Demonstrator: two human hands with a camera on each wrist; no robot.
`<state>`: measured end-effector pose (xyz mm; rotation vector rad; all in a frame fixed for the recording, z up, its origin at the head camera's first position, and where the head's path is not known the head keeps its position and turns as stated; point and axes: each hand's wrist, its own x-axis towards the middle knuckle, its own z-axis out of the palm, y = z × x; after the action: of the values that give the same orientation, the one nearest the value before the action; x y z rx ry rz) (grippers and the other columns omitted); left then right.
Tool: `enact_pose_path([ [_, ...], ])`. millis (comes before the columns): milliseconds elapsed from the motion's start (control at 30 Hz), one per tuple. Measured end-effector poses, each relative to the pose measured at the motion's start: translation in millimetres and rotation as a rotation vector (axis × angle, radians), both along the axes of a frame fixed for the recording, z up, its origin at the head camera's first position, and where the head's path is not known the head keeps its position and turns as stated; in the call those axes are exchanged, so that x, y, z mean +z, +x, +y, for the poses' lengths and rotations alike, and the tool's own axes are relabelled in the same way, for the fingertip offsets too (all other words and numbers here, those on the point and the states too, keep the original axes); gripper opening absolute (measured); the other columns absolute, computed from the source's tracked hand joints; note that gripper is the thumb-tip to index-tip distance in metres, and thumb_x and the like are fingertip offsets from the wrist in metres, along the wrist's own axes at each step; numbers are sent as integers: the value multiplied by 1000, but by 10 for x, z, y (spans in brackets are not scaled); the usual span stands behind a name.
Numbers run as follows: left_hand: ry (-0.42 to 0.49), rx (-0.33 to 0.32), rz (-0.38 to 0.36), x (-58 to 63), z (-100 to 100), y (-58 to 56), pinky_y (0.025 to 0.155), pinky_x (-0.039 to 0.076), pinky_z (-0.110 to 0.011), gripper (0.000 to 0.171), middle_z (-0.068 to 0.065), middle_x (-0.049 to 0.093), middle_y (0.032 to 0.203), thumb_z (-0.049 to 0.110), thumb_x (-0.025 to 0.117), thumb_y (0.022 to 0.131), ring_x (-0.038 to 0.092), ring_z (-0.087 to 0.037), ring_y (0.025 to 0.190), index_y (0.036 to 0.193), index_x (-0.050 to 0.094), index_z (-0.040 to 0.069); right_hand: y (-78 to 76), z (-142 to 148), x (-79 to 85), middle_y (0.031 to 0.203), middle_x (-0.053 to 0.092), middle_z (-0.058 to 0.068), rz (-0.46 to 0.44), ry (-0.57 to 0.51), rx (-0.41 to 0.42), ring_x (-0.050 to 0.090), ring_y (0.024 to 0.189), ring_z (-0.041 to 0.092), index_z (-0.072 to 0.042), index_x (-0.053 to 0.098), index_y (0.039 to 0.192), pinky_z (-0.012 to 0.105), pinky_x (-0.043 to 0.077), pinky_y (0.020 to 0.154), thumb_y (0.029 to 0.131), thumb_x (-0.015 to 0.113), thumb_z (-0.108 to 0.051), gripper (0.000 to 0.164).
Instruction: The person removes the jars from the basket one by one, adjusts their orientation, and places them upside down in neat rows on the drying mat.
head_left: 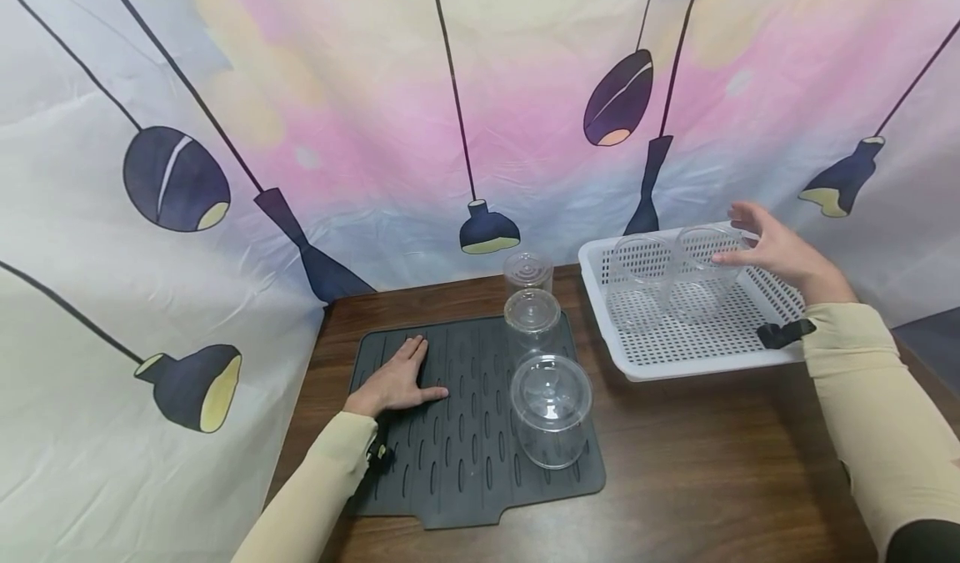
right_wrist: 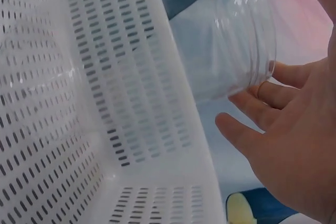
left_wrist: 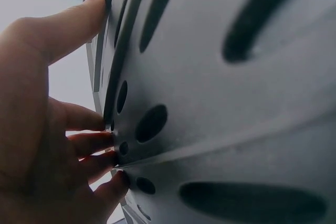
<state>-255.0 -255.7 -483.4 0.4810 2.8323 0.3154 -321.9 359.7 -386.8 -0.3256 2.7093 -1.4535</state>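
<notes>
My left hand (head_left: 393,382) rests on the left part of a dark grey slotted mat (head_left: 457,463), fingers spread and thumb pointing right. In the left wrist view its fingertips (left_wrist: 107,158) touch the mat's surface. My right hand (head_left: 776,250) is at the rim of a clear jar (head_left: 701,284) standing in a white perforated basket (head_left: 637,369). Its thumb and fingers are spread wide at the rim, and in the right wrist view some fingertips (right_wrist: 278,72) lie right at the jar's ridged neck. Beside it, to the left in the basket, stands another clear jar (head_left: 637,292).
Along the mat's right side, several clear containers stand in a row: a large one in front (head_left: 551,438), a smaller one behind (head_left: 532,317) and one at the back (head_left: 527,273). All rest near the brown wooden table's (head_left: 690,454) middle. A lamp-patterned cloth (head_left: 375,129) hangs behind.
</notes>
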Motion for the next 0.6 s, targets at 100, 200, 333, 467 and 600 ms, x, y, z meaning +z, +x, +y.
enact_pose_path([
  [100,-9,1,-8,-4,6,-8,116,25,-54,106,-21,13,162,65,62,84,12,-37,150,154,19,-1,-10,34,-53,161,3,25,-25,12,3,6,146,49,-3,-4,156,72,16,108,87,74,-17,105],
  [200,-12,0,-10,-6,14,-19,117,24,-54,105,-20,12,162,65,62,85,11,-36,150,155,18,0,-15,47,-83,161,3,26,-37,39,2,4,146,49,-3,-5,156,73,15,108,86,74,-18,107],
  [333,-9,0,-1,-5,19,-32,116,25,-54,105,-20,13,162,64,62,85,12,-37,150,155,19,-1,-22,60,-102,161,4,27,-32,45,20,2,147,48,-2,-5,156,71,12,110,86,74,-16,106],
  [467,-10,1,-2,-7,12,-29,116,25,-54,105,-20,13,162,64,62,85,12,-37,150,155,19,-1,-27,89,-129,161,2,27,-37,40,53,-1,147,46,-1,-3,155,69,8,112,86,73,-13,104],
  [600,-8,-1,1,-18,4,-22,116,25,-54,105,-20,14,162,65,62,84,13,-37,150,154,20,-1,-35,125,-178,160,1,28,-55,21,92,0,147,47,0,-3,155,69,8,112,86,72,-6,103],
])
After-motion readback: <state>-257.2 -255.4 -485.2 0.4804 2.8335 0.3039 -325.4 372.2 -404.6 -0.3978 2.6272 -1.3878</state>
